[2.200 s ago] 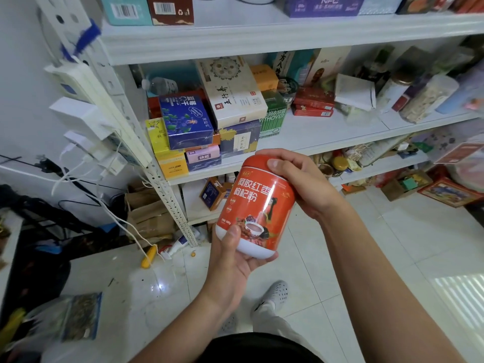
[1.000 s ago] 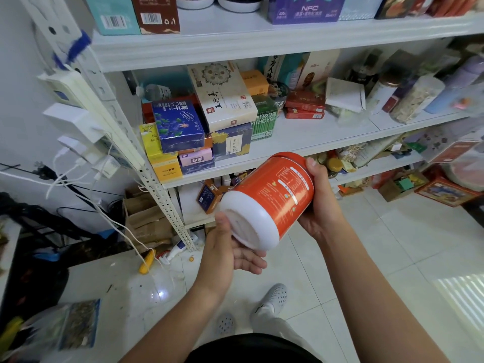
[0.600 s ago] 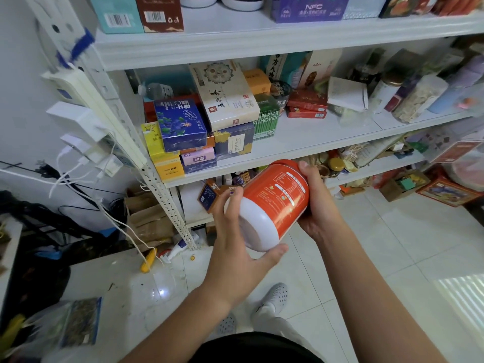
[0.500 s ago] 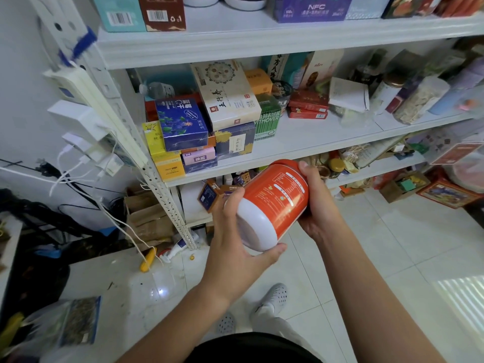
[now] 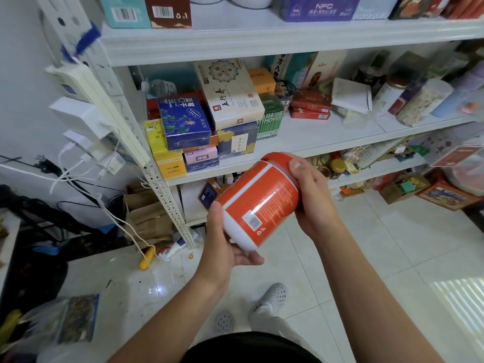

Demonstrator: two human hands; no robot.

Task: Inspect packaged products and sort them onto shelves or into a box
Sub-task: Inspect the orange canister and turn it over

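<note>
An orange jar [image 5: 259,197] with a white base and an orange lid is held tilted in front of me, lid end up and away, its barcode and small white print facing the camera. My left hand [image 5: 222,244] cups the white bottom end, thumb laid up the side. My right hand [image 5: 311,200] grips the lid end, thumb on the lid's rim. The jar hangs in front of the white metal shelves [image 5: 314,142].
The middle shelf carries stacked boxes: a blue box [image 5: 184,124], a cream box [image 5: 230,94], a green box [image 5: 269,116] and red boxes [image 5: 310,106], with jars to the right. Power strips and cables [image 5: 86,121] hang on the left upright. Paper bags and clutter lie on the tiled floor.
The jar has been turned about its axis, so the barcode side now faces me. My left hand slid from over the base to under it. My right hand stayed on the lid end.
</note>
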